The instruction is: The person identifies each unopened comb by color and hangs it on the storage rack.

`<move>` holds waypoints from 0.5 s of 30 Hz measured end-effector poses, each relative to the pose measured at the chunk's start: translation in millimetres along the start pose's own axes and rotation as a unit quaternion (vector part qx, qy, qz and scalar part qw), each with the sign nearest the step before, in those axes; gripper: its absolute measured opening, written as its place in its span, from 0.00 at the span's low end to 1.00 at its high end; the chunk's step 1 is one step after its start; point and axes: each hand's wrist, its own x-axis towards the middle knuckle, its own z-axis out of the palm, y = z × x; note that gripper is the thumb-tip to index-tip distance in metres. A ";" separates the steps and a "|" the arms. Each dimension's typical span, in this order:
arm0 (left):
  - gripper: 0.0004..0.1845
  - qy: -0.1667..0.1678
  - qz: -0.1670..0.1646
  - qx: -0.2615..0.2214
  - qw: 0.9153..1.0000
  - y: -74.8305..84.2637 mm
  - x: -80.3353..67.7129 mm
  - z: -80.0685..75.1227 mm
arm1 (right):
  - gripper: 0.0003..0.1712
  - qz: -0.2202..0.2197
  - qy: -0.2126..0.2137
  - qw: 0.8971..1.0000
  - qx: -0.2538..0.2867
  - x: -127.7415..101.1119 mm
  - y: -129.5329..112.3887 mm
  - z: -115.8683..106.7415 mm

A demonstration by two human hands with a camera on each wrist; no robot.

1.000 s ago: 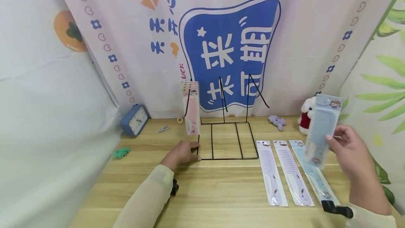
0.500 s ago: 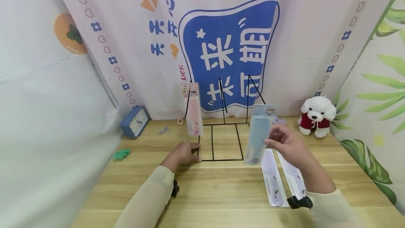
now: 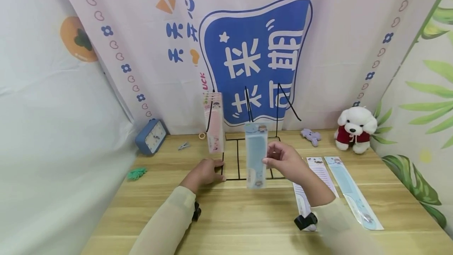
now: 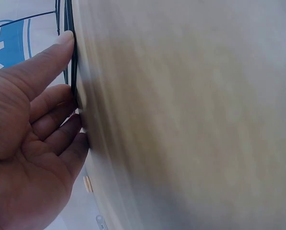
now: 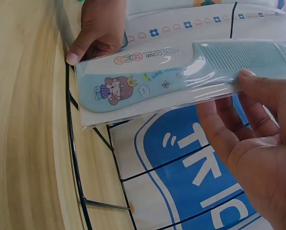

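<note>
In the head view my right hand (image 3: 288,162) pinches a blue comb (image 3: 256,156) in a clear packet by its side edge, thumb in front and fingers behind. The comb hangs upright before the middle hook of a black wire display rack (image 3: 238,158). The right wrist view shows a cartoon girl on the comb's handle. My left hand (image 3: 205,174) holds the rack's near left corner, thumb at the front wire and fingers along the side. In the left wrist view its fingers are bent beside the black wire (image 4: 72,52). Several packaged pink combs (image 3: 216,129) hang from the left hook.
Right of the rack lie two packaged purple combs (image 3: 320,170), one partly behind my right forearm, and another blue comb (image 3: 354,192). A blue clock (image 3: 151,137), grey clip (image 3: 183,145) and green object (image 3: 137,173) sit left; a purple toy (image 3: 310,137) and plush dog (image 3: 355,129) stand back right.
My right hand has carried the blue comb leftward from above the right-hand combs to the front of the rack's middle. The left hand has stayed at the rack's corner.
</note>
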 end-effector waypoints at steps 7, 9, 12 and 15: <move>0.37 -0.004 0.000 -0.001 1.000 1.6 -0.5 0.3 | 0.12 0.006 0.000 1.000 -0.006 3.3 5.0 4.3; 0.37 -0.003 0.000 0.000 1.000 1.9 -0.4 -0.1 | 0.13 0.006 0.004 1.000 -0.014 4.4 5.8 4.2; 0.37 -0.003 -0.002 0.001 1.000 2.0 -1.4 -0.7 | 0.14 0.010 0.014 0.999 -0.028 8.3 6.6 4.3; 0.37 -0.003 -0.003 0.004 1.000 2.4 -2.1 -1.0 | 0.14 0.017 0.027 0.999 -0.041 15.9 7.5 4.2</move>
